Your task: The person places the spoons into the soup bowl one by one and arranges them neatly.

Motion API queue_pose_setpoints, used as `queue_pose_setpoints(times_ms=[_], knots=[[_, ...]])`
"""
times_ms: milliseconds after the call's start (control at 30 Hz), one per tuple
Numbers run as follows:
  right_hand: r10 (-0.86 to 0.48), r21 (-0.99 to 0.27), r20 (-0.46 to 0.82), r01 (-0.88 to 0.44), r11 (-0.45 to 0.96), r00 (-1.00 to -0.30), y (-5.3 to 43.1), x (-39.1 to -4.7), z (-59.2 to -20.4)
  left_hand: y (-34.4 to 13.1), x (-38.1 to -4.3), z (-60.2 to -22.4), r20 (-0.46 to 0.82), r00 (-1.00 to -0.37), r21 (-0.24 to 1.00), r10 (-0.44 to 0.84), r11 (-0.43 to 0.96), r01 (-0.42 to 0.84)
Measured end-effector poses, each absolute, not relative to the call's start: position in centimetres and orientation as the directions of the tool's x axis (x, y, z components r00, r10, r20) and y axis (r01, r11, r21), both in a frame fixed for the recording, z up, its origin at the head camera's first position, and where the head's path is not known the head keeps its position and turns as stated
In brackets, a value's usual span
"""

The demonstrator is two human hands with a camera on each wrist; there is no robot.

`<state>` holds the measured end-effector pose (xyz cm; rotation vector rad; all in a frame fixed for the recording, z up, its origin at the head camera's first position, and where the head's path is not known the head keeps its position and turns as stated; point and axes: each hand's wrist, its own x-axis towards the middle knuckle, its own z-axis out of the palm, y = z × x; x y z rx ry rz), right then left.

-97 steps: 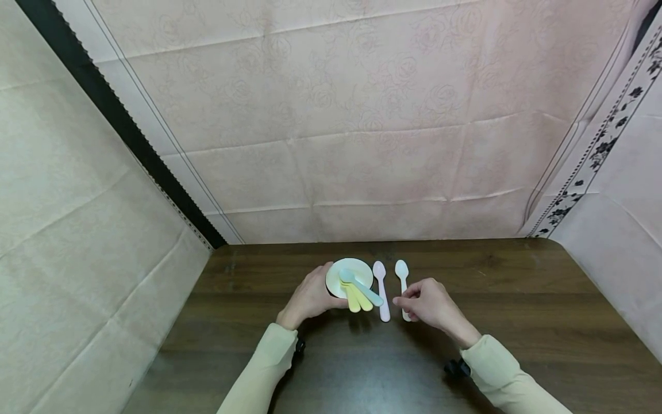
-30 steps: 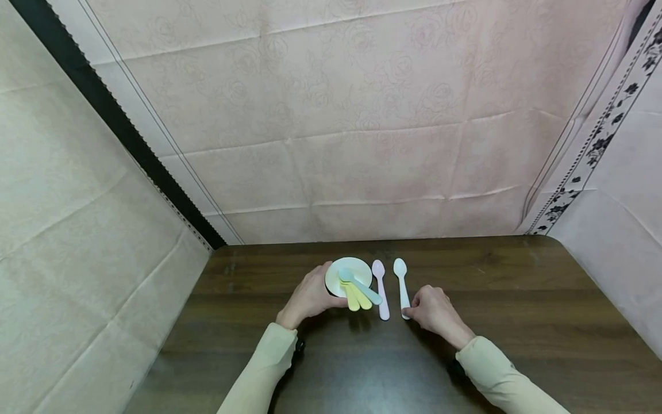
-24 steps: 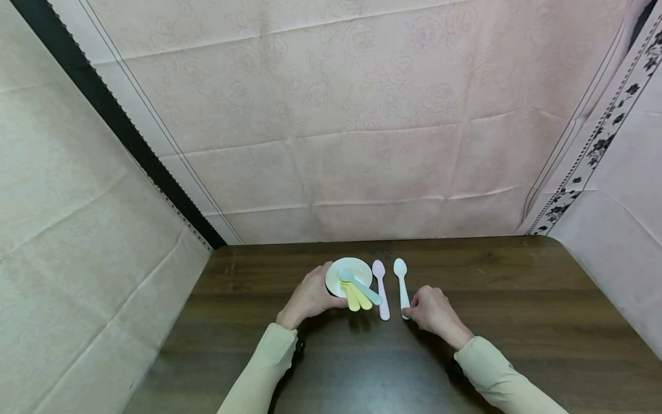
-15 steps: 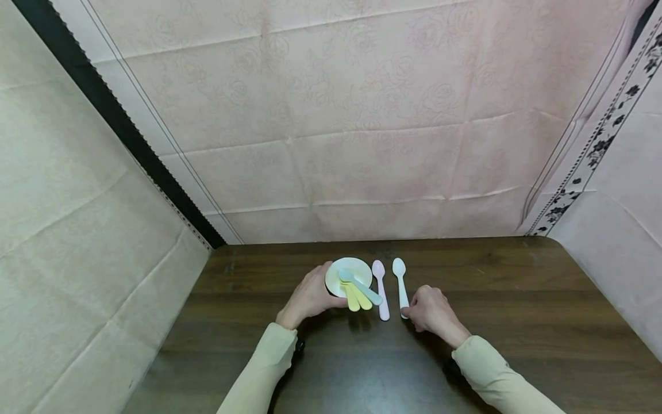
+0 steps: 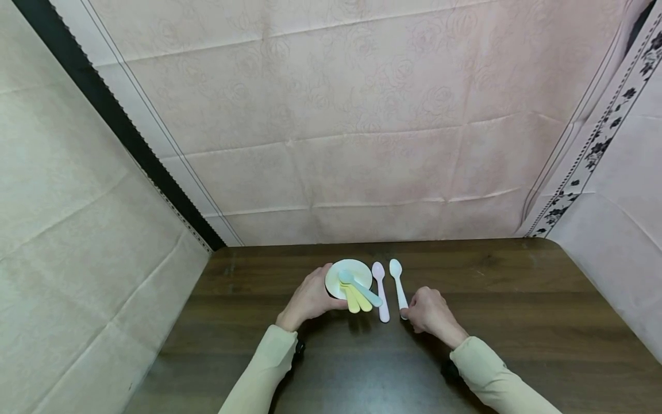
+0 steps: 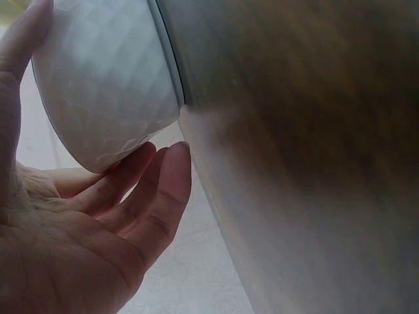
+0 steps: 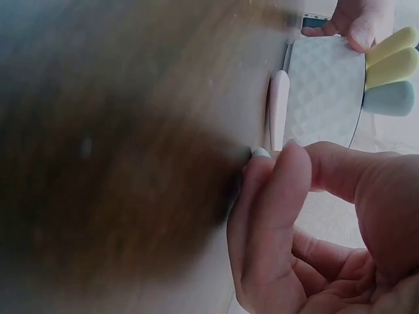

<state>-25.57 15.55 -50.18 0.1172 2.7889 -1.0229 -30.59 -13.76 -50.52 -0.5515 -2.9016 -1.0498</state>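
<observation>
My left hand grips the side of a white bowl, its thumb near the rim; the left wrist view shows the bowl's diamond-textured wall. Two yellow spoons and a light blue spoon lean in the bowl, handles over the rim towards me. To the bowl's right lies a pale pink spoon. My right hand pinches the handle end of a very pale blue spoon, which lies slightly slanted on the table. Only its tip shows between the fingers in the right wrist view.
A brown wooden table carries everything. Behind it hangs a pale patterned cloth, with more cloth at the left and right sides. Dark straps show near both cuffs.
My right hand has drawn back to the handle's end and shifted slightly left. The pale blue spoon's head has swung left, nearer the pink spoon. My left hand and the bowl stay put.
</observation>
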Motion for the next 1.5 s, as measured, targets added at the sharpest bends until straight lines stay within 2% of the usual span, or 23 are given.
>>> queue_pose_setpoints(times_ms=[800,1100,1500], knots=[[0.009,-0.679,-0.245,0.178,0.712,-0.970,15.4,-25.6,-50.5,-13.8,-30.5,-50.5,0.116,-0.940,0.625,0.321,0.712,0.320],[0.005,-0.699,-0.216,0.158,0.698,-0.976,15.9,-25.5,-50.3,-13.7,-30.6,-50.4,0.117,-0.939,0.626,0.324,0.709,0.323],[0.019,-0.742,-0.243,0.198,0.641,-0.970,16.2,-25.0,-49.4,-13.7,-30.6,-50.4,0.127,-0.936,0.625,0.329,0.706,0.333]])
